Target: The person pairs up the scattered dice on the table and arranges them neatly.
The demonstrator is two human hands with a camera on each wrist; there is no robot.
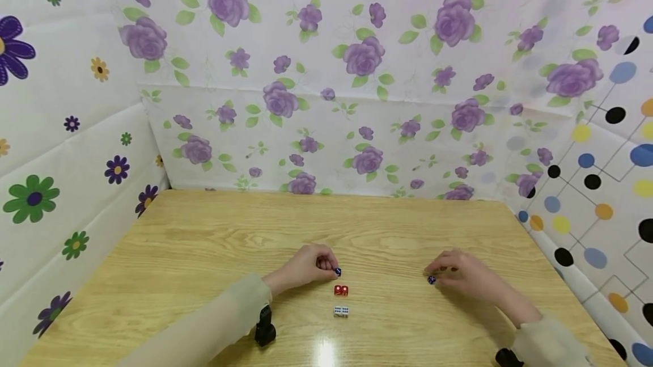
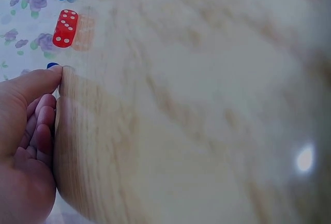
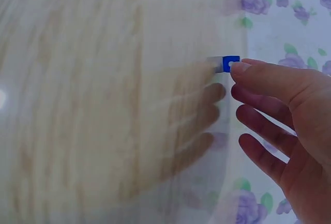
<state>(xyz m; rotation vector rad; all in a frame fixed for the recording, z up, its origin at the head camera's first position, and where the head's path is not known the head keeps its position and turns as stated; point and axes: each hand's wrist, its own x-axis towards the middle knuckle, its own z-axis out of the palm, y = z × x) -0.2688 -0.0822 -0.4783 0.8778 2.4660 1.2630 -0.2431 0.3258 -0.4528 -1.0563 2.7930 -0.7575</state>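
My left hand (image 1: 309,265) pinches a blue die (image 1: 338,271) at the tabletop, just behind a pair of red dice (image 1: 341,290). In the left wrist view the thumb covers most of that blue die (image 2: 52,65). Nearer to me than the red pair sit two white dice (image 1: 341,311), side by side. Off to the right, my right hand (image 1: 461,274) holds a second blue die (image 1: 431,279) between thumb and finger. The right wrist view shows this die (image 3: 231,64) at the thumb tip, with the other fingers spread apart below it.
The wooden table (image 1: 229,225) has a glossy surface. Flower-patterned cloth (image 1: 326,95) hangs behind it, with a dotted cloth (image 1: 602,211) on the right. A black wrist strap (image 1: 264,327) is on the left sleeve.
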